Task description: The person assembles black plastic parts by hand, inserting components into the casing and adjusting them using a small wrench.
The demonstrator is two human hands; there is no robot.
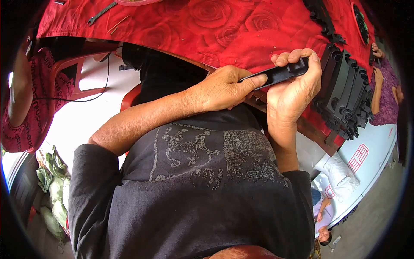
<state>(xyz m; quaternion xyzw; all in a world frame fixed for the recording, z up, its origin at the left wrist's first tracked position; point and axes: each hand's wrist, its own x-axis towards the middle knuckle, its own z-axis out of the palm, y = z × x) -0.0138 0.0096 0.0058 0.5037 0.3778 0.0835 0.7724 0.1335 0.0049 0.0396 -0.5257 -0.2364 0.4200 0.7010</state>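
A long, narrow black plastic piece (280,76) with raised edges is held between my two hands, over the near edge of the table. My left hand (228,88) grips its left end, the thumb lying along the top. At the other end my right hand (295,88) cups the piece from below, with its fingers curled over the far side and the thumb along the right end. Just right of my right hand lies a pile of similar black plastic pieces (345,93), at the table's edge.
A red rose-printed cloth (189,32) covers the table. On it are a wrench (102,14), thin sticks (119,25) and more black pieces (320,17) at the far right. A red plastic chair (69,71) and a person (36,101) are at left; another person (385,93) is at right.
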